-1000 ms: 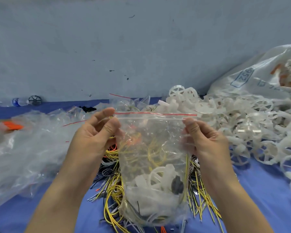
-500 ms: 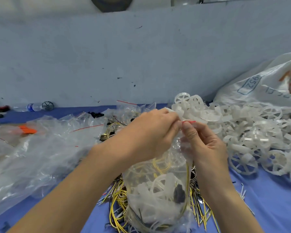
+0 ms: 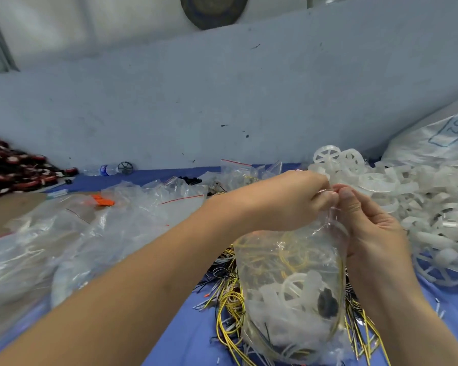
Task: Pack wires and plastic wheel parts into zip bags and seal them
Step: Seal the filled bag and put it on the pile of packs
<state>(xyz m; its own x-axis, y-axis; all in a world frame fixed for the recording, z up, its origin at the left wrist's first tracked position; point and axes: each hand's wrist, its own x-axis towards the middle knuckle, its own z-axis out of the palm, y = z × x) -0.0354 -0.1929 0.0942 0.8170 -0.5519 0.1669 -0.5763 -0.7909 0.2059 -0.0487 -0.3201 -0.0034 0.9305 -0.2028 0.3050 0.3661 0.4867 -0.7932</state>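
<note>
A clear zip bag (image 3: pixel 288 286) hangs above the blue table, filled with yellow wires, white plastic wheel parts and one dark part. My left hand (image 3: pixel 288 202) and my right hand (image 3: pixel 365 220) meet at the bag's top right corner, both pinching the red-lined zip strip; the fingertips touch each other. Most of the zip line is hidden behind my left hand. Loose yellow and black wires (image 3: pixel 228 299) lie on the table under and around the bag.
A heap of white plastic wheels (image 3: pixel 413 196) fills the right side, with a large white sack (image 3: pixel 439 143) behind it. Empty clear zip bags (image 3: pixel 77 233) cover the left. Orange wires (image 3: pixel 102 200), a small bottle (image 3: pixel 106 169) and red-black parts (image 3: pixel 8 170) sit at far left. A grey wall backs the table.
My left hand slid along the zip strip from the bag's left corner to the right corner, meeting my right hand. The view has tilted upward.
</note>
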